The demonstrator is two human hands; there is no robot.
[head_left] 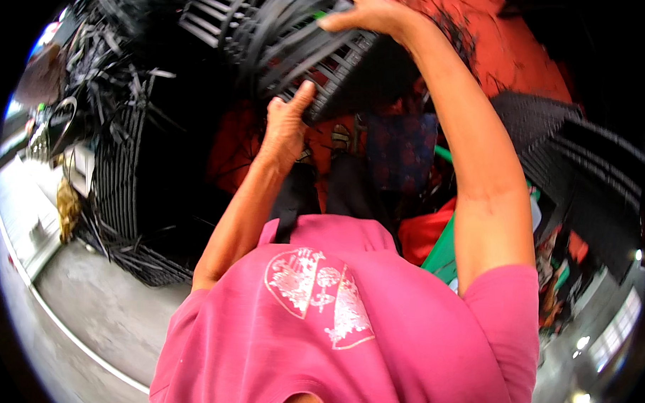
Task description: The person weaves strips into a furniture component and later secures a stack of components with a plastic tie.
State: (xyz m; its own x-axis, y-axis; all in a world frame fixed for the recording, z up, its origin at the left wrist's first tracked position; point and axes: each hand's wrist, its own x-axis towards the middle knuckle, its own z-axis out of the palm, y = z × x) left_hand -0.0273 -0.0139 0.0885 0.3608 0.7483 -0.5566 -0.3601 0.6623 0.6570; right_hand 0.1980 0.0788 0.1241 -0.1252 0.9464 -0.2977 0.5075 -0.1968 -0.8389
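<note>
I hold up a black plastic slatted basket (272, 29) at the top of the head view, tilted and seen from below. My left hand (288, 122) grips its lower rim, thumb pressed against the slats. My right hand (368, 15) lies over its upper right edge, fingers curled on the rim. Both forearms rise from my pink shirt (347, 323) at the bottom of the picture.
A stack of black slatted plastic pieces (118, 166) stands at the left on a grey concrete floor (91, 307). More black ribbed panels (586, 182) lie at the right. Orange-red sheeting (513, 45) is behind, with red and green items (435, 241) near my right elbow.
</note>
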